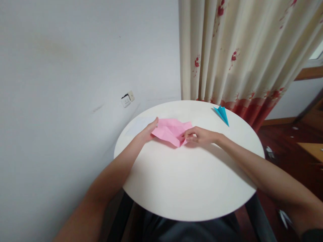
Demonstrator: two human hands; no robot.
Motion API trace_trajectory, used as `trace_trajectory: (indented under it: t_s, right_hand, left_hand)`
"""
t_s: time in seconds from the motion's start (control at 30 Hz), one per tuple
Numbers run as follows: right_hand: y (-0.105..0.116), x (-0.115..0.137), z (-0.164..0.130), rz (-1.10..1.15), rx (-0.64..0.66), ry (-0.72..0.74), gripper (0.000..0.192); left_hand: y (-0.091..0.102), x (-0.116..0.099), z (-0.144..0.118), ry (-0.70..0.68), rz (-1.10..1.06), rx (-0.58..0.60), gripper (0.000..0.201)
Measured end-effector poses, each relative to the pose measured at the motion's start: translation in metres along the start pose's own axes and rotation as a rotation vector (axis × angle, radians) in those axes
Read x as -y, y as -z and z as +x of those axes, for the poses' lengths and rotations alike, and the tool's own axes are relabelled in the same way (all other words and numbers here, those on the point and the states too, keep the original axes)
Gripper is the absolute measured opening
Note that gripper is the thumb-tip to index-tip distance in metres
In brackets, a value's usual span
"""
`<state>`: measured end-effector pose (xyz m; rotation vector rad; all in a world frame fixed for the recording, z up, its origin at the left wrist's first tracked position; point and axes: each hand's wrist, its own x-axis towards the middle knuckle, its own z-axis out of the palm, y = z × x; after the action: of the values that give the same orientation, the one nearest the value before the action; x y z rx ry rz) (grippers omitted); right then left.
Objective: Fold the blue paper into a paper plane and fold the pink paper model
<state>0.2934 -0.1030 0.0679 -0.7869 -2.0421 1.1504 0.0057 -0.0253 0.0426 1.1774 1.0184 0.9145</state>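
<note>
A creased sheet of pink paper (171, 129) is held between my two hands, just over the white round table (186, 181). My left hand (150, 130) grips its left edge, thumb on top and the other fingers hidden underneath. At the right edge, my right hand (198, 135) pinches the paper with bent fingers, near a corner that dips toward the tabletop. The sheet is partly unfolded, with fold lines and a raised, wavy surface.
A blue paper plane (222, 115) lies at the table's back right. Pale paper sheets (141, 124) lie at the back left, beside the wall with a socket (125, 100). A floral curtain (227, 57) hangs behind. Scraps (270, 152) lie on the floor at the right.
</note>
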Motion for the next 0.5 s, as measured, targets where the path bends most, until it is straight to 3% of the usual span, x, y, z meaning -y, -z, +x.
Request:
trace_trajectory:
  t_s: [0.1,0.17,0.23,0.3,0.4,0.5]
  right_hand:
    - [0.0,-0.01,0.002,-0.143,0.291,0.026,0.015]
    - [0.002,-0.011,0.002,-0.177,0.25,0.051,0.018]
    - [0.004,-0.007,0.004,-0.171,0.092,0.084,0.022]
    - [0.008,-0.005,0.007,-0.134,-0.154,0.107,0.027]
    - [0.017,-0.009,0.013,-0.048,-0.573,0.109,0.035]
    - [0.026,-0.022,0.02,0.047,-0.831,0.098,0.04]
  left_hand:
    - [-0.001,0.004,0.001,-0.054,0.124,-0.058,0.093]
    - [-0.001,0.004,0.001,-0.119,0.237,-0.136,0.103]
    - [-0.002,-0.001,0.001,-0.21,0.305,-0.209,0.08]
    - [-0.004,-0.012,-0.003,-0.283,0.244,-0.158,0.055]
    - [-0.007,-0.029,-0.016,-0.327,0.027,0.11,0.078]
    - [-0.015,-0.034,-0.028,-0.388,0.028,0.228,0.102]
